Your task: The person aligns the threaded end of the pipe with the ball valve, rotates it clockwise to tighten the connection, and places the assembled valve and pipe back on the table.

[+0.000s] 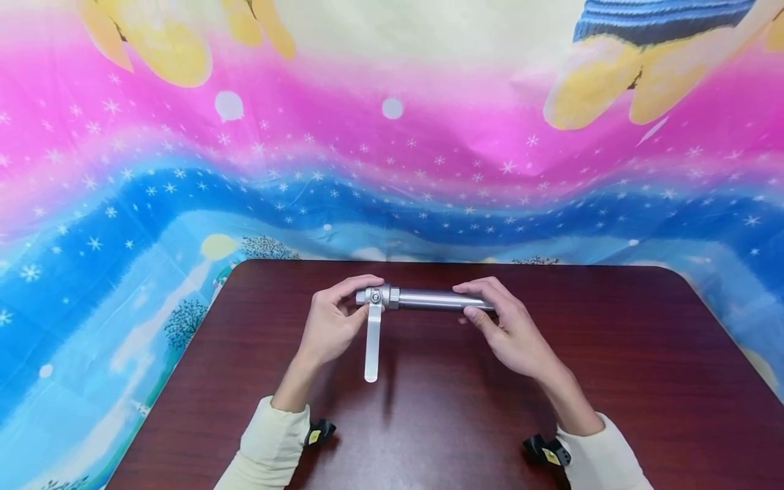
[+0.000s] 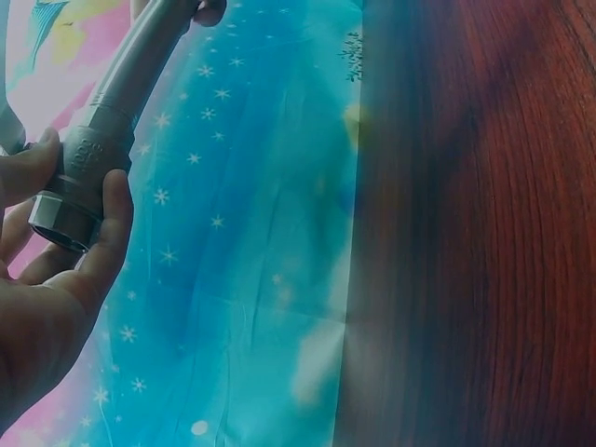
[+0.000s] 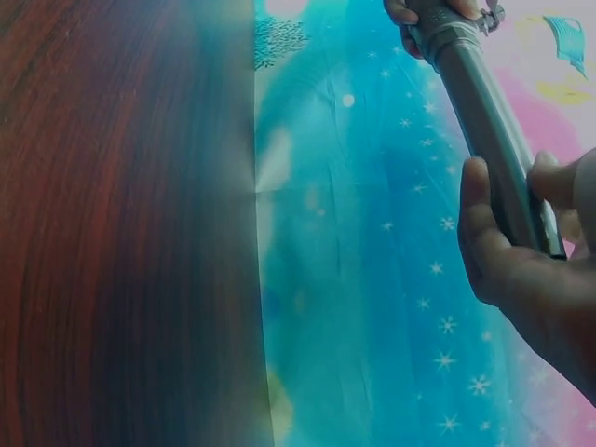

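A ball valve (image 1: 381,295) with a long flat lever handle (image 1: 372,347) is joined end to end with a smooth metal pipe (image 1: 429,299). Both are held level above the table, the lever pointing toward the person. My left hand (image 1: 331,323) grips the valve body between thumb and fingers; the left wrist view shows its open hexagonal end (image 2: 65,222). At the pipe's far right end, my right hand (image 1: 511,330) holds it between thumb and fingertips. In the right wrist view the pipe (image 3: 489,130) runs from that hand up to the valve.
The dark red-brown wooden table (image 1: 441,408) has rounded far corners. Behind it hangs a colourful printed cloth (image 1: 392,177) with snowflakes. Black wrist devices (image 1: 320,431) sit by both cream sleeves (image 1: 269,442).
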Demonstrator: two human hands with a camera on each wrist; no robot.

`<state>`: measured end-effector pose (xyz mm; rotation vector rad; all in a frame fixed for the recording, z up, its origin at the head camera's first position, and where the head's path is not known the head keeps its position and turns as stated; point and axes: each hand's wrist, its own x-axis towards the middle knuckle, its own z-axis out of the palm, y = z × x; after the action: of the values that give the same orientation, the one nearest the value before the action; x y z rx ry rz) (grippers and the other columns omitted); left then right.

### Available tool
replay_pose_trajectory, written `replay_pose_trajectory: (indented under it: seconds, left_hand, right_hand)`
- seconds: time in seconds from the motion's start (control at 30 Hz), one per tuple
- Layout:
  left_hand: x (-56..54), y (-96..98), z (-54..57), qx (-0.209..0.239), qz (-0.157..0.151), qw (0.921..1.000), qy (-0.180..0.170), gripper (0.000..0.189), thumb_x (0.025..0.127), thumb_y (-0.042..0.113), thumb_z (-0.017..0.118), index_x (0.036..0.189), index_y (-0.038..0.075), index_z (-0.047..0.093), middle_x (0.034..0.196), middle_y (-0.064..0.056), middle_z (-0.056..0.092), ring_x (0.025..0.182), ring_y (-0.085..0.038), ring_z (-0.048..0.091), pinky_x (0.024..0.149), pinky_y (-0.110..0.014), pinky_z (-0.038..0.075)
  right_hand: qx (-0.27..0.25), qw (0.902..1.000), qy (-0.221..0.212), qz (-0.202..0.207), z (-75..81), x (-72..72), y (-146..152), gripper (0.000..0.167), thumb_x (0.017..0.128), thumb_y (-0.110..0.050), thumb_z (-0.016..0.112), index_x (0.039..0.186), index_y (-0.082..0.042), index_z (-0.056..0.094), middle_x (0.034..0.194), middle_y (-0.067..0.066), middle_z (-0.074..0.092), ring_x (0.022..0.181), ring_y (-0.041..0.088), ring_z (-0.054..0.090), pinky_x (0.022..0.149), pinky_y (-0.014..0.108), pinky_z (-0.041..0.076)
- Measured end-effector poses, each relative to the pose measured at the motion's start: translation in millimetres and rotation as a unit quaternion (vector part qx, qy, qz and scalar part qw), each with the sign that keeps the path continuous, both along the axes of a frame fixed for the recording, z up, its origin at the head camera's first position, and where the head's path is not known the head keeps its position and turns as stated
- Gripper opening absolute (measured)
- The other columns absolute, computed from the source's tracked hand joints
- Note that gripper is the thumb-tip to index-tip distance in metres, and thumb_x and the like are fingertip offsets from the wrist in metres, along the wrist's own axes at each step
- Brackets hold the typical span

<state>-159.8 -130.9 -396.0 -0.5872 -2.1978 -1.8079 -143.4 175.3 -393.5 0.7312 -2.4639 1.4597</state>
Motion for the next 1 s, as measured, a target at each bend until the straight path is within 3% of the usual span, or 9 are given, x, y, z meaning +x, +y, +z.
replay_pose_trajectory:
  seconds: [0.23, 0.47, 0.77, 1.0]
  left_hand:
    - [-0.5, -0.5, -0.5, -0.006, 0.005, 1.0, 0.005, 0.043, 0.089, -0.017, 0.07, 0.125, 0.005, 0.078, 0.126, -0.015, 0.077, 0.098, -0.013, 0.069, 0.087, -0.023, 0.063]
    - [0.8, 1.0, -1.0, -0.011, 0.004, 0.9999, 0.004, 0.042, 0.089, -0.017, 0.07, 0.125, 0.004, 0.078, 0.127, -0.014, 0.077, 0.099, -0.013, 0.069, 0.084, -0.021, 0.061]
    - [-0.5, 2.7, 0.1, -0.004, 0.004, 0.9999, 0.011, 0.042, 0.089, -0.017, 0.071, 0.123, 0.006, 0.079, 0.127, -0.014, 0.077, 0.101, -0.012, 0.07, 0.084, -0.019, 0.062]
    - [0.8, 1.8, 0.7, -0.004, 0.0, 0.9999, 0.013, 0.04, 0.088, -0.018, 0.07, 0.123, -0.002, 0.077, 0.126, -0.015, 0.077, 0.099, -0.01, 0.07, 0.083, -0.021, 0.062]
  right_hand:
    - [0.024, 0.9996, 0.015, 0.001, 1.4, 1.8, 0.0, 0.058, 0.094, 0.012, 0.072, 0.143, -0.015, 0.062, 0.138, 0.009, 0.056, 0.097, 0.012, 0.068, 0.076, 0.02, 0.06]
    - [0.017, 0.9998, 0.011, -0.006, 2.3, 3.8, -0.7, 0.05, 0.093, 0.017, 0.068, 0.135, -0.009, 0.065, 0.128, 0.009, 0.056, 0.095, 0.015, 0.071, 0.08, 0.021, 0.062]
    - [0.007, 0.9999, 0.012, -0.005, 1.6, 1.0, 1.9, 0.049, 0.094, 0.017, 0.068, 0.136, -0.009, 0.067, 0.128, 0.009, 0.06, 0.087, 0.02, 0.073, 0.078, 0.027, 0.065]
    - [-0.001, 0.9999, 0.01, -0.002, 0.3, 0.3, 1.9, 0.046, 0.096, 0.014, 0.067, 0.137, -0.008, 0.067, 0.127, 0.01, 0.062, 0.084, 0.024, 0.074, 0.076, 0.024, 0.064]
